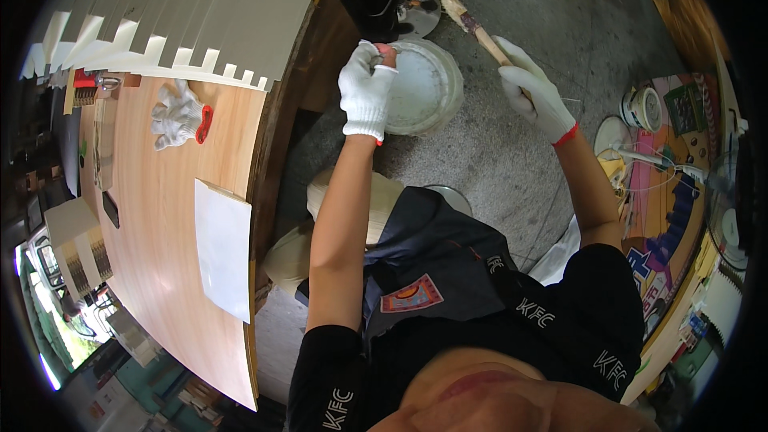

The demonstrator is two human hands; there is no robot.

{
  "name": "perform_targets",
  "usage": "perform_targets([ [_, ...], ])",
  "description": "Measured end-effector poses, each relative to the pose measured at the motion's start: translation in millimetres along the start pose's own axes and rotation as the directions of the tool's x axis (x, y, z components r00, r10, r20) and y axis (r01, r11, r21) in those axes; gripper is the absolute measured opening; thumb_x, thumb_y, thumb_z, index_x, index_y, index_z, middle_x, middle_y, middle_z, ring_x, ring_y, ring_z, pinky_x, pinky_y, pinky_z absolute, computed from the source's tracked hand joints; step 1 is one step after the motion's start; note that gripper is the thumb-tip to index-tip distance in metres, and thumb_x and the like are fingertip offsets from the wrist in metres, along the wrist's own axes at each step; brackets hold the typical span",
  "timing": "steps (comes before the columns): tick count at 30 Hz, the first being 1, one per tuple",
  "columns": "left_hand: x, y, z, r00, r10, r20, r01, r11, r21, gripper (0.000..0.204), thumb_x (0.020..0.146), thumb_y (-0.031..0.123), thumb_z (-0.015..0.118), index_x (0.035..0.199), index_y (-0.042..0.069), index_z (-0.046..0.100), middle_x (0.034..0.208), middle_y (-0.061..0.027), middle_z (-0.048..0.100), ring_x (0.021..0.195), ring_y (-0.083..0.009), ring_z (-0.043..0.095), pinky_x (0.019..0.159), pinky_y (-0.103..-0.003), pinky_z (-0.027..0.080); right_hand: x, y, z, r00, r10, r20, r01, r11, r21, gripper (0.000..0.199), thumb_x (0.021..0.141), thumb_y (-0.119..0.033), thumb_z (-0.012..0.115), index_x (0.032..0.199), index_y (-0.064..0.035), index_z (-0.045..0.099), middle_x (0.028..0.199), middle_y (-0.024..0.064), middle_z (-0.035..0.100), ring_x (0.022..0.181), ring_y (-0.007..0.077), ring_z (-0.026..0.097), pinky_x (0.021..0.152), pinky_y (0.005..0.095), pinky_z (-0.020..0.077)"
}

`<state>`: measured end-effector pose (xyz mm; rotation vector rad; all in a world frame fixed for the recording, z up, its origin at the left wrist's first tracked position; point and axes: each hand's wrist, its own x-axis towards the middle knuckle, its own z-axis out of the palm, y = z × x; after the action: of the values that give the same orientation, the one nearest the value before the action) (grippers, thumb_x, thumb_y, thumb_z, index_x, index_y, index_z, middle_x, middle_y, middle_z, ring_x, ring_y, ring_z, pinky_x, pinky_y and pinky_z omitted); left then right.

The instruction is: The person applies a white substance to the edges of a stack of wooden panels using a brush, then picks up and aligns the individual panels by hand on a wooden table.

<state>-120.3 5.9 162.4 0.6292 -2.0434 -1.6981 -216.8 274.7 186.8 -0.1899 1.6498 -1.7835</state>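
Gloved left hand (366,94) gripping white bucket (420,88), right hand (534,92) holding brush (474,26)

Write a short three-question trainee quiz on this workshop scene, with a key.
1. True or false: the left hand holds the rim of the white bucket.
2. What does the right hand hold? A) brush B) hammer C) tape
3. Fill in: a spare pair of gloves lies on the wooden ____.

Key: 1 true. 2 A, the brush. 3 table.
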Motion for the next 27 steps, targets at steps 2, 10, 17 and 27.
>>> perform_targets([
  [2, 0, 5, -6, 1.000, 0.026, 0.000, -0.026, 0.999, 0.035, 0.013, 0.092, 0.012, 0.073, 0.093, 0.000, 0.070, 0.073, -0.0013, 0.062, 0.071, -0.0081, 0.052, 0.069, -0.026, 0.046, 0, -1, -3, 1.000, -0.013, -0.010, 0.013, 1.000, 0.012, 0.063, 0.100, -0.022, 0.058, 0.157, -0.0063, 0.038, 0.065, -0.0077, 0.043, 0.045, 0.0003, 0.033, 0.039, 0.0196, 0.0243],
  [10, 12, -60, -25, 0.961, -0.278, 0.002, 0.273, 0.943, -0.192, 0.018, 0.095, 0.020, 0.074, 0.104, 0.005, 0.076, 0.077, 0.0045, 0.065, 0.061, -0.0032, 0.052, 0.053, -0.022, 0.039, 0, 24, -10, 0.999, 0.035, -0.001, -0.035, 0.998, 0.045, 0.062, 0.101, -0.022, 0.058, 0.157, -0.0038, 0.038, 0.065, -0.0079, 0.041, 0.046, 0.0001, 0.034, 0.039, 0.0199, 0.0248],
  [17, 48, -212, -70, 0.523, -0.852, -0.010, 0.373, 0.240, -0.896, 0.011, 0.105, 0.023, 0.056, 0.103, 0.017, 0.066, 0.075, 0.0041, 0.056, 0.057, -0.0098, 0.049, 0.049, -0.027, 0.045, 5, 73, 3, 0.983, 0.152, -0.101, -0.144, 0.986, 0.083, 0.061, 0.100, -0.020, 0.057, 0.155, -0.0002, 0.040, 0.063, -0.0078, 0.043, 0.043, -0.0007, 0.035, 0.038, 0.0177, 0.0264],
  [27, 123, -304, -112, 0.505, -0.803, -0.318, 0.246, 0.486, -0.839, 0.014, 0.104, 0.027, 0.058, 0.107, 0.014, 0.061, 0.092, -0.0010, 0.059, 0.076, -0.0168, 0.052, 0.067, -0.032, 0.051, -12, 123, 11, 0.927, 0.361, -0.098, -0.339, 0.922, 0.189, 0.067, 0.099, -0.022, 0.058, 0.157, 0.0000, 0.033, 0.058, -0.0079, 0.039, 0.040, 0.0007, 0.033, 0.036, 0.0187, 0.0238],
])
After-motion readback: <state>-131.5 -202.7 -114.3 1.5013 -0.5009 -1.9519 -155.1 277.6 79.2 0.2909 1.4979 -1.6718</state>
